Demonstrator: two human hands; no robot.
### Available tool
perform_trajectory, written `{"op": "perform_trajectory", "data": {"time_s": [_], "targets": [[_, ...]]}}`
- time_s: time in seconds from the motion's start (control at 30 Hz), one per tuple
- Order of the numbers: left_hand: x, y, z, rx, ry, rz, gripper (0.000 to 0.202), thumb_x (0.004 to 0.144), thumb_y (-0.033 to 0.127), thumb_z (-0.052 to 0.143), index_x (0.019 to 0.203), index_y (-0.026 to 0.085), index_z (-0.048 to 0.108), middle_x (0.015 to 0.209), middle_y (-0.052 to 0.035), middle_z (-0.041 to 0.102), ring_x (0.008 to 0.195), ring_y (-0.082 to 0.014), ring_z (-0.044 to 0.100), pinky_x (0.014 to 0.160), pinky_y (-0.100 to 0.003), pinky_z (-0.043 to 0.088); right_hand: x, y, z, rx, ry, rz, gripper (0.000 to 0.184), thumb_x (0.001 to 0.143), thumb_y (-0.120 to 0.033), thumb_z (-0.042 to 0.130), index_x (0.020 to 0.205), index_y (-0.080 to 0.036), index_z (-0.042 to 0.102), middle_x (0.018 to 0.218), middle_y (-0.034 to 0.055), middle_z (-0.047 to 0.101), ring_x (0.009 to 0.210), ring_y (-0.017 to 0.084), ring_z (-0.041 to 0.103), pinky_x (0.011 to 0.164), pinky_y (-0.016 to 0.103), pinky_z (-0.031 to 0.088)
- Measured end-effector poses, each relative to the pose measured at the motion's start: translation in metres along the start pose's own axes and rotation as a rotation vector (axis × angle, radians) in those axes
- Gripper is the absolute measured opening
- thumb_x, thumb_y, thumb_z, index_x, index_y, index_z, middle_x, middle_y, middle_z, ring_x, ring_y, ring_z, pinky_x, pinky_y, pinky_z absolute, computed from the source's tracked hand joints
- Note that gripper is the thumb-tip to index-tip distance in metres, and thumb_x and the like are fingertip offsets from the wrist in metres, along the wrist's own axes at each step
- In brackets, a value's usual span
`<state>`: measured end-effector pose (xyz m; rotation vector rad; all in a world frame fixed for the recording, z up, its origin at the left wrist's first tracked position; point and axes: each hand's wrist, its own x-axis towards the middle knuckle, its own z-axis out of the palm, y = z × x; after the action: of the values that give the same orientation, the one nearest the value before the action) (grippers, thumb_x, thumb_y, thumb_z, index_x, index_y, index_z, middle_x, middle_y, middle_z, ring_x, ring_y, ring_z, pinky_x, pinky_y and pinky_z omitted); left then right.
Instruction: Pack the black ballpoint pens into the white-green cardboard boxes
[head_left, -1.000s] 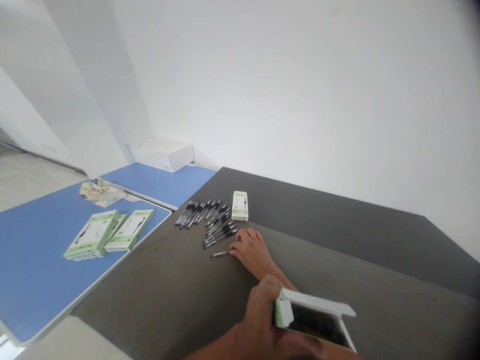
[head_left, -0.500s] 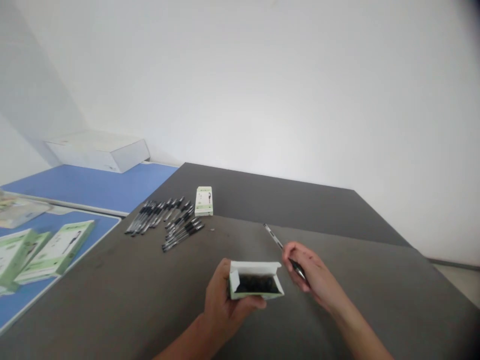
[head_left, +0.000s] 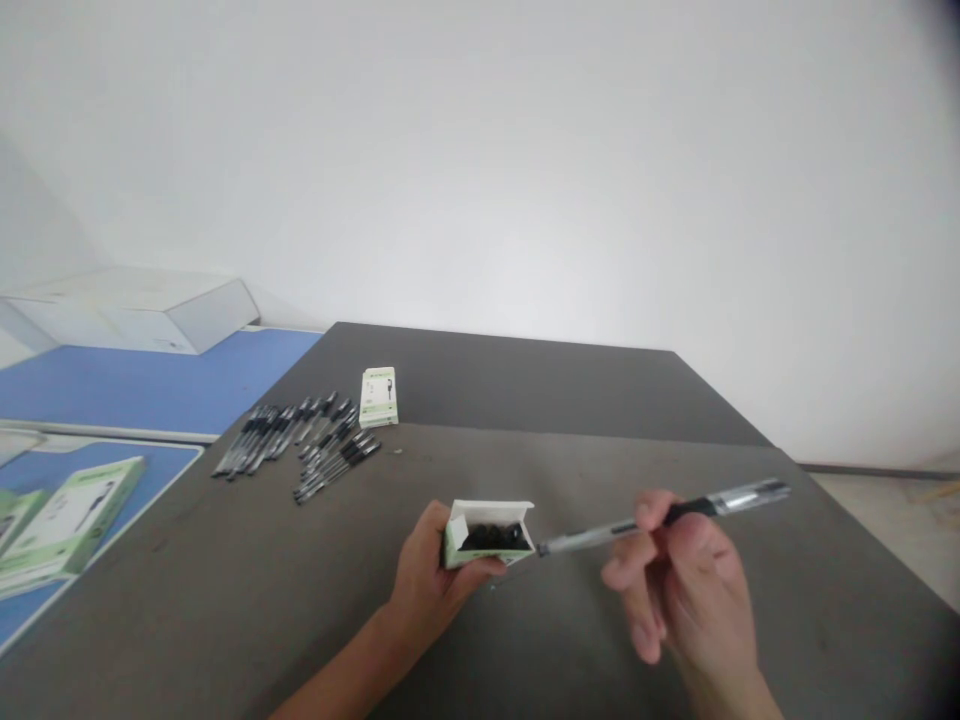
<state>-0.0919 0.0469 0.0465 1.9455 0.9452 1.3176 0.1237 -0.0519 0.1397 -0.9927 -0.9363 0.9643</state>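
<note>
Evidently, the careful part is lying in how the two hands are working close together. The left hand (head_left: 427, 570) is gripping an open box (head_left: 450, 552), whose mouth is facing the wearer, while the right hand (head_left: 690, 570) is pinching a pen (head_left: 690, 507). The pen's near end is sitting just beside the right corner of the mouth; whether it is touching, I cannot tell. Dark contents are filling much of the opening, too blurred to name surely.

Handling these well is probably asking for light pressure on the box, since squeezing thin card is risking a bowed mouth. The top flap (head_left: 491, 511) is standing up and is best left clear of the pen. A pinch around the pen's middle, as here, should be giving control over both ends.

As for pose, the left forearm is rising from the bottom edge, the thumb running along the box's underside and the fingers curling about its left side. The right palm is turning partly up, thumb and index finger meeting on the barrel, other fingers curling loosely below; the capped end is pointing right, tilting slightly upward.

Beyond, loose pens (head_left: 334, 465) are lying on the dark surface (head_left: 225, 560) near a closed box (head_left: 379, 398).
</note>
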Motion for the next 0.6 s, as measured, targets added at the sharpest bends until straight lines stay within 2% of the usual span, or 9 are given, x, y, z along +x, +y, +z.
{"op": "perform_trajectory", "data": {"time_s": [0.07, 0.27, 0.37, 0.47, 0.6], "targets": [[-0.001, -0.002, 0.0, 0.0, -0.012, 0.022, 0.046, 0.085, 0.066, 0.077, 0.094, 0.023, 0.067, 0.078, 0.0027, 0.067, 0.062, -0.016, 0.064, 0.057, -0.025, 0.05, -0.007, -0.001, 0.009, -0.093, -0.037, -0.043, 0.04, 0.105, -0.063, 0.053, 0.096, -0.026, 0.067, 0.07, 0.0043, 0.08, 0.031, 0.014, 0.059, 0.03, 0.022, 0.038], [-0.004, -0.005, 0.0, 0.053, -0.049, 0.072, 0.044, 0.088, 0.064, 0.076, 0.091, 0.023, 0.063, 0.076, 0.0034, 0.065, 0.06, -0.0143, 0.061, 0.054, -0.023, 0.044, -0.001, 0.011, 0.026, -0.487, -0.331, -0.196, 0.029, 0.113, -0.036, 0.045, 0.108, -0.024, 0.071, 0.091, 0.0024, 0.082, 0.044, 0.008, 0.064, 0.048, 0.02, 0.051], [-0.005, -0.004, 0.001, 0.103, -0.052, 0.086, 0.037, 0.092, 0.058, 0.074, 0.09, 0.022, 0.062, 0.075, 0.0031, 0.065, 0.059, -0.0136, 0.059, 0.053, -0.023, 0.042, 0.008, 0.015, 0.033, -0.643, -0.373, -0.264, 0.033, 0.112, -0.03, 0.045, 0.097, -0.024, 0.074, 0.101, 0.0004, 0.08, 0.053, 0.006, 0.068, 0.061, 0.018, 0.056], [-0.004, -0.003, 0.001, 0.128, -0.06, 0.117, 0.036, 0.095, 0.057, 0.071, 0.091, 0.022, 0.063, 0.075, 0.0023, 0.066, 0.061, -0.0146, 0.061, 0.055, -0.024, 0.044, 0.015, 0.017, 0.039, -0.672, -0.399, -0.3, 0.032, 0.111, -0.027, 0.05, 0.089, -0.024, 0.073, 0.098, -0.0004, 0.08, 0.072, 0.01, 0.075, 0.075, 0.019, 0.058], [-0.001, -0.003, 0.003, 0.131, -0.07, 0.1, 0.035, 0.096, 0.056, 0.069, 0.094, 0.022, 0.064, 0.076, 0.0017, 0.066, 0.064, -0.0158, 0.064, 0.058, -0.025, 0.047, 0.021, 0.018, 0.043, -0.687, -0.383, -0.295, 0.017, 0.106, -0.029, 0.062, 0.099, -0.026, 0.077, 0.104, 0.0011, 0.082, 0.089, 0.014, 0.077, 0.082, 0.023, 0.058]]}}
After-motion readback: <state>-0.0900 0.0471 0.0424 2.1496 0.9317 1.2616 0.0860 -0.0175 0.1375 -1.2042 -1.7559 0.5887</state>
